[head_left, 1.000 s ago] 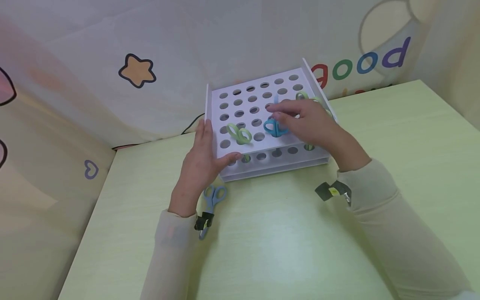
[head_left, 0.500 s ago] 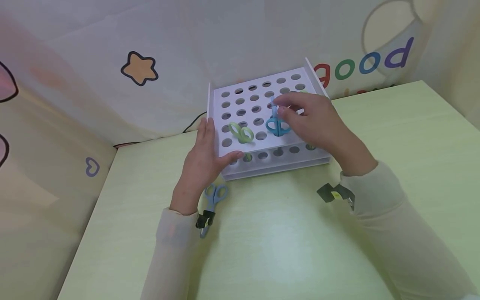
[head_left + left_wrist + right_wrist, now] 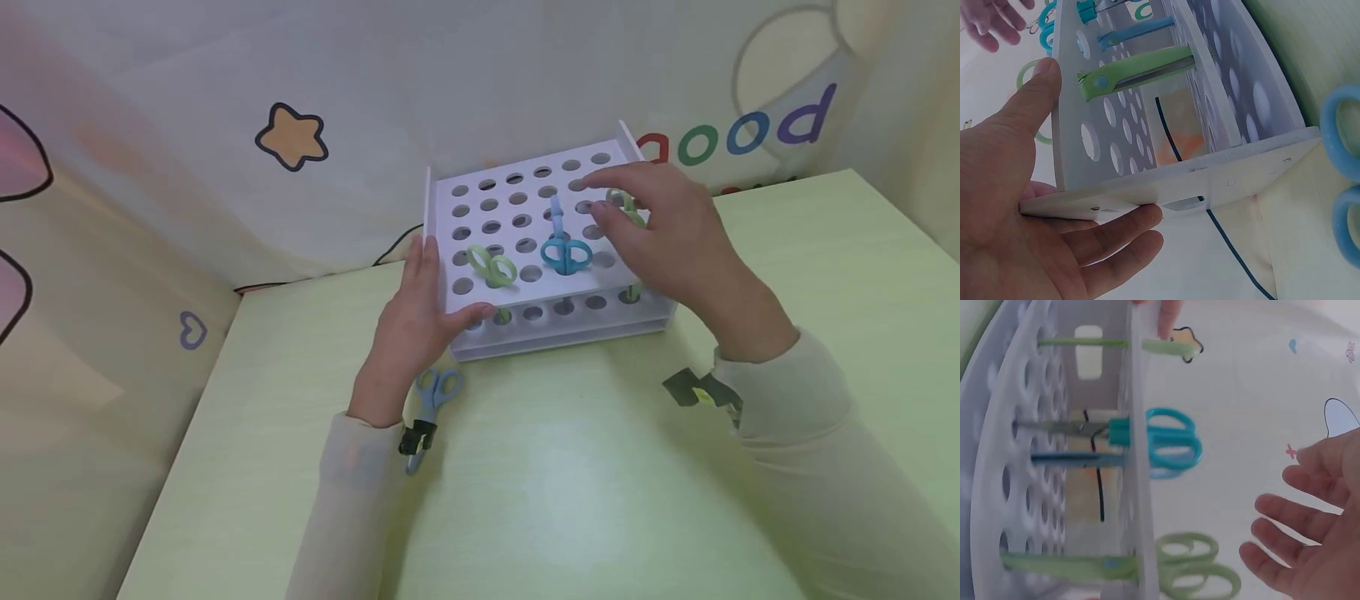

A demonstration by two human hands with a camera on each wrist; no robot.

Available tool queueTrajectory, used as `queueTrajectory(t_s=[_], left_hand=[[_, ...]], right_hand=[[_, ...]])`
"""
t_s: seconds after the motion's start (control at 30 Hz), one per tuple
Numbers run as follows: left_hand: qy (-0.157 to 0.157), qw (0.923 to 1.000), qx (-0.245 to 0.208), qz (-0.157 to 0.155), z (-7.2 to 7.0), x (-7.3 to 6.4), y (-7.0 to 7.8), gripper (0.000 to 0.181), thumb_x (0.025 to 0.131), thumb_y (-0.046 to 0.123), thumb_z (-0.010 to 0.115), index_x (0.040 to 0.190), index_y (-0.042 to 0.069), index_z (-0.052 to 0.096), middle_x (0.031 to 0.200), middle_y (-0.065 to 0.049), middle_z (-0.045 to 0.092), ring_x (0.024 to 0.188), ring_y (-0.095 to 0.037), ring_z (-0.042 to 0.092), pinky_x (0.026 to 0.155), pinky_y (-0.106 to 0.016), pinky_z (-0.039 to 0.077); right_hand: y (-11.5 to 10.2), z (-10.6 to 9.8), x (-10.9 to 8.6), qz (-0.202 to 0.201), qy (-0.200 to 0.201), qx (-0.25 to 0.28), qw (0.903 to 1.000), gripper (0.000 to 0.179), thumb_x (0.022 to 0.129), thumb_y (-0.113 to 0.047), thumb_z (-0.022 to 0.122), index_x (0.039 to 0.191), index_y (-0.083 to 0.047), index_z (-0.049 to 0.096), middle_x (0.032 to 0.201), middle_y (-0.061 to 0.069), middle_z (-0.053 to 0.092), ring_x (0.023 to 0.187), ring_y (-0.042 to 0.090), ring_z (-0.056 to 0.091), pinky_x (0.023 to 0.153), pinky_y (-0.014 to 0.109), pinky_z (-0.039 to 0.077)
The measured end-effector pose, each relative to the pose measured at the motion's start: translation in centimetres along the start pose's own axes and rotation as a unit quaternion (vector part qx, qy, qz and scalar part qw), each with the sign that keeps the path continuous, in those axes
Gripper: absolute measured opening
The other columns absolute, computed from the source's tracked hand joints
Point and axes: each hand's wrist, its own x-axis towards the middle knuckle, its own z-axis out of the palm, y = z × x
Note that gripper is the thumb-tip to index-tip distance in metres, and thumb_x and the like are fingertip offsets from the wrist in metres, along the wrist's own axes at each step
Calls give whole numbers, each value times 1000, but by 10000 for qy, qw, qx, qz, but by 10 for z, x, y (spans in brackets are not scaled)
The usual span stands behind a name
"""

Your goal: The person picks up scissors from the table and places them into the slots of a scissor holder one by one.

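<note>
My left hand (image 3: 412,321) grips the near left corner of a white two-tier rack (image 3: 551,288) full of round holes. Its thumb lies on the front edge and its fingers on the side wall. My right hand (image 3: 678,229) hovers over the rack's right part, thumb and forefinger apart, holding nothing. Teal scissors (image 3: 564,258) stand in a front hole, handles up, with light blue scissors (image 3: 557,221) just behind. Green scissors (image 3: 492,267) stand near my left thumb. More green scissors (image 3: 1163,567) stand at the right, partly hidden by my right hand in the head view.
Blue-grey scissors (image 3: 428,406) lie on the pale table (image 3: 540,467) beside my left wrist, partly covered by the wrist camera. Behind the rack hangs a printed cloth (image 3: 360,100). A dark cable (image 3: 393,246) runs along the table's back edge.
My right hand has moved right, away from the light blue scissors, and its fingers have spread. Those scissors now show plainly. The left hand keeps its hold on the rack.
</note>
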Motion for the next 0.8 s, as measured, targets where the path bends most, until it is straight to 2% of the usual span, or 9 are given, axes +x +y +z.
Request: queueTrajectory(t_s=[0.07,0.13,0.23,0.33,0.47,0.63,0.8], left_hand=[[-16,10000,24,-17,1,1,1,117,85,56,76,164,12,3,169,-5,-5,128,-35,48,95,-45,45],[-22,10000,37,-25,1,1,1,117,84,57,76,164,12,3,169,-4,-6,130,-35,47,94,-45,46],[4,10000,54,-10,1,1,1,117,85,57,76,163,12,2,169,-4,-6,130,-34,47,94,-44,46],[24,10000,48,8,1,0,0,117,85,57,76,163,12,2,169,-3,-6,129,-33,47,93,-44,46],[10,10000,-7,24,1,-1,1,117,85,56,76,164,12,2,169,-3,-6,128,-33,47,92,-44,46],[14,10000,-1,49,0,-1,2,117,85,56,76,164,13,2,169,-3,-6,123,-33,49,91,-44,47],[11,10000,11,55,0,-2,2,116,85,56,76,164,12,2,169,-5,-5,125,-34,48,92,-45,46]], right_hand=[[8,-3,-1,102,-284,-212,9993,57,102,-29,60,154,-12,44,159,10,39,145,33,30,112,58,26],[17,-4,-1,315,-670,-360,9966,82,99,-37,65,163,-14,20,168,8,15,152,32,10,116,59,14],[32,-5,-1,552,-1167,-578,9899,114,91,-45,75,162,-17,-10,167,3,-16,152,27,-13,115,62,7],[46,-4,-1,656,-1499,-792,9833,133,83,-50,81,156,-16,-25,162,2,-30,149,25,-24,113,66,4],[61,-4,-2,709,-1662,-941,9790,141,80,-53,83,153,-13,-30,161,4,-34,148,26,-26,112,67,4],[66,-4,-1,617,-1640,-463,9834,138,79,-48,85,157,-20,-25,165,3,-25,151,28,-14,115,60,7],[63,-6,-1,811,-1907,-182,9781,129,83,-52,80,159,-22,-19,166,0,-21,152,35,-4,114,62,11]])
